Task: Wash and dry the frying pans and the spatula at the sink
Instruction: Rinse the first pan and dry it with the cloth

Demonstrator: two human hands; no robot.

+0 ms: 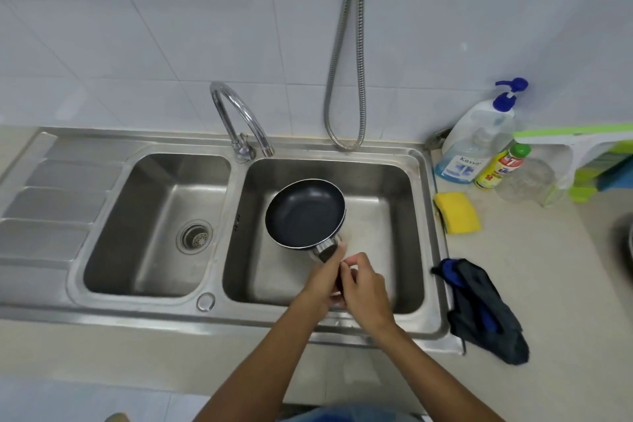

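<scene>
Frying pan (pixel 305 212) hung over the right basin (pixel 394 188), dark face up, apparently clear of its walls. Left grip (pixel 320 284) and right grip (pixel 366 286) both clenched its handle. Judged best: tilt it under the tap (pixel 239 146) just beyond. Open room lay leftward. Sponge (pixel 457 212) and cloth (pixel 483 308) lay on the counter (pixel 548 267) to the right.

both bare forearms reach fwd from the bottom edge & angle in toward each other, so the hands meet. left hand (pixel 320 284) grips the pan handle (pixel 328 251) from the left side, one finger stretched up along it. right hand (pixel 368 286) comes in from the right, fingers curled round the same handle, knuckles up. the 2 hands touch.
</scene>
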